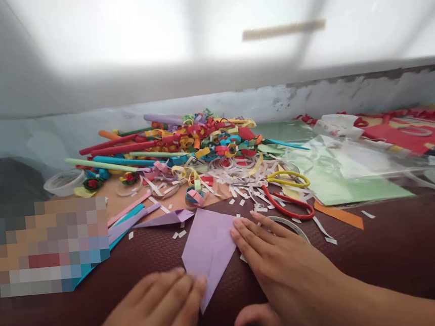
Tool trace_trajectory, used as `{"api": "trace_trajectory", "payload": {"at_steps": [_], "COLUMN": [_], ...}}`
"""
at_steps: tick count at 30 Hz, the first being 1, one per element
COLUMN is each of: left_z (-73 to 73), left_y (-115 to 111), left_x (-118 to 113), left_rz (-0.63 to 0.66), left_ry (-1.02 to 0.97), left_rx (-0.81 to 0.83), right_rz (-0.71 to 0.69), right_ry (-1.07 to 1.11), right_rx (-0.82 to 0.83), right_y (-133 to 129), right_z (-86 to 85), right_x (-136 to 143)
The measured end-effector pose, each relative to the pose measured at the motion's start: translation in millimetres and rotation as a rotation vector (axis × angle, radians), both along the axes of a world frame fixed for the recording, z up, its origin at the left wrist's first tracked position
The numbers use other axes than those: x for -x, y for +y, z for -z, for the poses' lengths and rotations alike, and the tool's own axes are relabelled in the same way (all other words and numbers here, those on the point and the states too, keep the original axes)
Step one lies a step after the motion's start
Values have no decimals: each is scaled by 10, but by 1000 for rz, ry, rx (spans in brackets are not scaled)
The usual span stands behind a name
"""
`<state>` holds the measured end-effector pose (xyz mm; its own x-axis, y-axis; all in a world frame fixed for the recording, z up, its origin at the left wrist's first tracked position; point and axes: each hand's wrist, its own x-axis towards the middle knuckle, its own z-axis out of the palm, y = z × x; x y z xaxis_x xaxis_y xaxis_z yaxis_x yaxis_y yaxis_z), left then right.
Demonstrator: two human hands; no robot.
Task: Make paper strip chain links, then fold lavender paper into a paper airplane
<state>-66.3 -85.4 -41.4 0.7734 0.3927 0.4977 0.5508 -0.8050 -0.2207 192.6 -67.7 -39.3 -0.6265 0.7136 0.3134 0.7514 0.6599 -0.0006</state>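
A folded sheet of purple paper (211, 239) lies on the dark brown tabletop, tapering towards me. My left hand (154, 308) rests its fingertips on the paper's lower left edge, fingers side by side and outstretched; its thumb is hidden. Against the right edge of the paper lie the fingers of my right hand (283, 258), flat, with the thumb spread away. Neither hand grips anything. Just behind the sheet is a thin folded purple strip (169, 218). A roll of clear tape (289, 225) is partly covered by my right hand.
Paper chains and rolled paper tubes (122, 163) form a heap at the back. Yellow-handled scissors (289, 179) and red-handled scissors (290, 208) lie among white scraps. Green sheets (359, 181) are at right, beside an orange strip (340, 215). A plastic tub (64, 184) stands left; a pixelated patch hides the near left.
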Motion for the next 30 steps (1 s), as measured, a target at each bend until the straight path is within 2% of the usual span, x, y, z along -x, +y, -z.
{"api": "trace_trajectory", "payload": {"at_steps": [1, 4, 7, 10, 12, 13, 15, 18, 21, 25, 30], "left_z": [-119, -377, -458, -428, -376, -343, -267, -155, -93, -105, -105], "left_y": [66, 260, 342, 232, 92, 26, -63, -59, 26, 118, 189], "left_x": [23, 10, -107, -280, -406, -463, -547, -545, -423, -310, -306], "left_rz": [-48, 66, 195, 182, 75, 21, -28, -9, 20, -132, -139], "left_ry": [14, 232, 265, 225, 237, 264, 265, 152, 18, -5, 12], "left_rx": [-13, -109, -152, -134, -126, -142, -160, -93, 121, 413, 521], "right_rz": [0, -38, -73, -121, -284, -320, -350, -353, -293, -136, 0], "right_ry": [2, 9, 104, 307, 385, 387, 335, 332, 421, 496, 512], "right_rx": [49, 170, 132, -101, -205, -258, -302, -269, -290, -320, -421], "right_y": [15, 89, 81, -84, -209, -252, -281, -236, -232, -346, -405], "right_z": [0, -55, -162, -211, -176, -141, -53, 77, 170, 281, 431], "right_x": [-11, -100, -212, -242, -199, -167, -104, -65, -79, -32, 108]}}
